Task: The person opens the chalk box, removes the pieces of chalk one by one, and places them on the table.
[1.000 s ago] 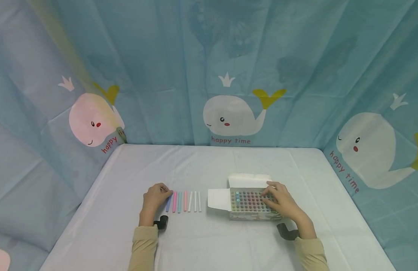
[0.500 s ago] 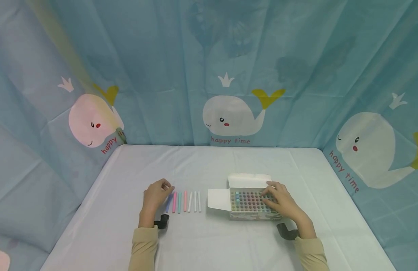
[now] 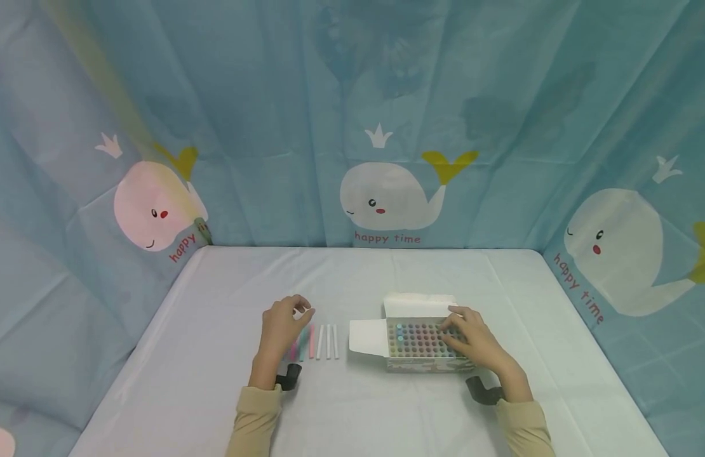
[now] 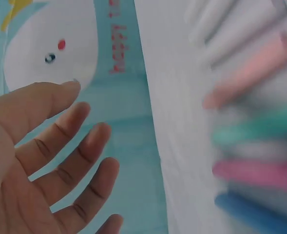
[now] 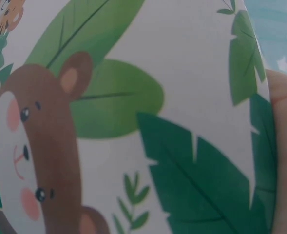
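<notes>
In the head view, my left hand point(image 3: 285, 327) hovers over the left end of a row of chalk sticks, with nothing between its fingers. The left wrist view shows its fingers point(image 4: 92, 146) loosely bent and apart from a blue chalk stick point(image 4: 255, 214), a pink one point(image 4: 255, 174), a green one point(image 4: 260, 126), a coral one point(image 4: 253, 70) and white ones point(image 4: 245, 36). My right hand point(image 3: 472, 336) rests on the right part of an open cardboard box point(image 3: 427, 365), its fingers over the rows of round chalk ends. The box's printed side point(image 5: 119, 161) fills the right wrist view.
White box flaps point(image 3: 368, 336) stick out to the left and back. A white cloth point(image 3: 341, 412) covers the table. Blue curtains with whale prints point(image 3: 392, 197) stand behind and at both sides.
My left hand has lifted from the blue chalk stick at the row's left end and moved right, now covering part of the row. My right hand and the box stay put.
</notes>
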Demonstrator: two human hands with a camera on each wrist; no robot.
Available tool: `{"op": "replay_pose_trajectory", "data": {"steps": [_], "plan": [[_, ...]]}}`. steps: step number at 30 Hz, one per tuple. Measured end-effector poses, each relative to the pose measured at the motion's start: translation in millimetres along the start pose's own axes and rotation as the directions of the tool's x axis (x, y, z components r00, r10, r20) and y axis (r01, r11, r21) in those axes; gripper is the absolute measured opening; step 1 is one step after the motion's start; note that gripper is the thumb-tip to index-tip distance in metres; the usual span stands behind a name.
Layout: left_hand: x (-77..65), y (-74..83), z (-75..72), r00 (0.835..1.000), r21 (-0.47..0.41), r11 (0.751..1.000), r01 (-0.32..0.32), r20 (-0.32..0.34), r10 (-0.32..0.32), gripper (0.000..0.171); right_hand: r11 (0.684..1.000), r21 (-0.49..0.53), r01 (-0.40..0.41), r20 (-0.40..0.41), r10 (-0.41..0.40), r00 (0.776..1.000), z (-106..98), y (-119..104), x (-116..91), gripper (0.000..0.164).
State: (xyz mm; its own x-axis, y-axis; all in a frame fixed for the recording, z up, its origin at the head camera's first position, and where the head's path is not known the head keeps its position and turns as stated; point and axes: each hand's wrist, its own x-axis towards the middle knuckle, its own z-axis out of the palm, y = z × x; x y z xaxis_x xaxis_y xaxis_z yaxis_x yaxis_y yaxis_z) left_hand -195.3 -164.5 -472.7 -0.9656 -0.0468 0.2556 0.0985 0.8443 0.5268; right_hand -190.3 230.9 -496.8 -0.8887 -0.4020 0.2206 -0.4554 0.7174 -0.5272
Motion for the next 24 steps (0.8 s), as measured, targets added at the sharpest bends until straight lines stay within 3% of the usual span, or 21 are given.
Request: {"op": "replay_pose_trajectory", "data": {"steps": [8,13,19,24], "plan": [[-2.5,32.1,15.1,0.996,-0.038,0.995,-0.091,0.001,0.092,0.012,1.0,-0.002,0.002,-0.003,-0.002,1.0,0,0,0,0.012],[-5.5,49.6,25.8,0.985,-0.07,0.983,-0.17,0.012,0.171,0.01,1.0,0.0,0.012,-0.002,-0.012,1.0,0,0,0,0.013],[-6.5,73.1,41.6,0.966,-0.046,0.965,-0.257,0.028,0.258,0.008,1.0,-0.001,0.004,-0.002,-0.004,1.0,1,1,0,0.012],[-6.5,91.8,54.1,0.94,-0.032,0.942,-0.335,0.052,0.336,0.007,1.0,-0.002,0.014,-0.008,-0.014,1.0,0,1,0,0.013]]}}
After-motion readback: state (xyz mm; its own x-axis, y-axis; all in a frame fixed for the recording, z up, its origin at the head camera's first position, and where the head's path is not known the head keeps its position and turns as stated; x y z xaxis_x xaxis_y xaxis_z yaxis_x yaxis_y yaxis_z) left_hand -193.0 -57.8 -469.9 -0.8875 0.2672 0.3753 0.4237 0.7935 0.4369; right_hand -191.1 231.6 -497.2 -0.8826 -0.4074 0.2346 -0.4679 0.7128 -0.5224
